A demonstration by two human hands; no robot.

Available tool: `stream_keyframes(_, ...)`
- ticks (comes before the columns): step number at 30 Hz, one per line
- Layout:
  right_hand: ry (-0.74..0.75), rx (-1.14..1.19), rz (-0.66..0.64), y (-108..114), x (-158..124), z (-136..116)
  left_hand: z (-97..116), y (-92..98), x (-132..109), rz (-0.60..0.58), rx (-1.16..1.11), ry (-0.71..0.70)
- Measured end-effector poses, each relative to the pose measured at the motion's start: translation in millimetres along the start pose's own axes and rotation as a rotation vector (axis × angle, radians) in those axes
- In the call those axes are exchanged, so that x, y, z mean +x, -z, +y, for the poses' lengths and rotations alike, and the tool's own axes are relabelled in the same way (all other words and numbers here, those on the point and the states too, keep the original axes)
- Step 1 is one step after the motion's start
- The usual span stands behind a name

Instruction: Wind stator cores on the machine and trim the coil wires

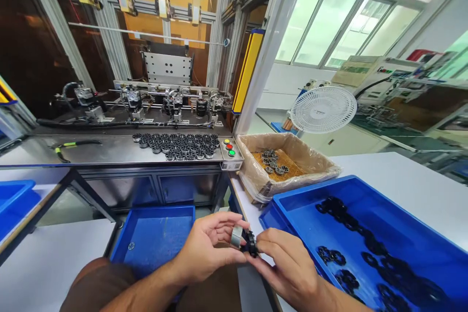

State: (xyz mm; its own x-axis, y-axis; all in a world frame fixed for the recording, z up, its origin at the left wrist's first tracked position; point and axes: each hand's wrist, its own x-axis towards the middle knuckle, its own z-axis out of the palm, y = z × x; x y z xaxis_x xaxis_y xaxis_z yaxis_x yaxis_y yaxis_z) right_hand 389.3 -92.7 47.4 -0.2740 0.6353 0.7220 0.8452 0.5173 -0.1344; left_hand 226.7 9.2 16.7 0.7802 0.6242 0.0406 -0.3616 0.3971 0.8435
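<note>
My left hand [208, 248] pinches a small grey metal cylinder [236, 237] low in the middle of the view. My right hand [288, 265] meets it from the right, its fingertips closed on a black ring-shaped plastic part [251, 243] that touches the cylinder's end. Both hands hover over the gap between a blue tray [146, 226] below and the white table at the right. A large blue tray [292, 204] beside my right hand holds several black ring parts [341, 212].
A plastic-lined cardboard box [256, 175] holds several metal cores. More cores [179, 145] lie in rows on the steel machine bench, next to red, yellow and green buttons [228, 147]. A white fan [323, 109] stands behind the box. Another blue tray [14, 200] is at far left.
</note>
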Motion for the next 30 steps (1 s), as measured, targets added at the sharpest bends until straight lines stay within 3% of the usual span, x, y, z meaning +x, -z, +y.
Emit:
stream_keyframes(6, 0.011, -0.03, -0.015, 0.0, -1.7, -0.3, -0.5, -12.5, 4.3, -0.028, 0.105, 0.047)
stream_keyframes(16, -0.035, -0.029, 0.0, 4.4, 0.4, 1.8, -6.5, 0.0, 4.6, -0.062, 0.082, 0.046)
stream_keyframes(30, 0.018, -0.032, -0.011, 7.9, 2.8, 0.9, -4.5, -5.0, 0.4, -0.032, -0.025, 0.108)
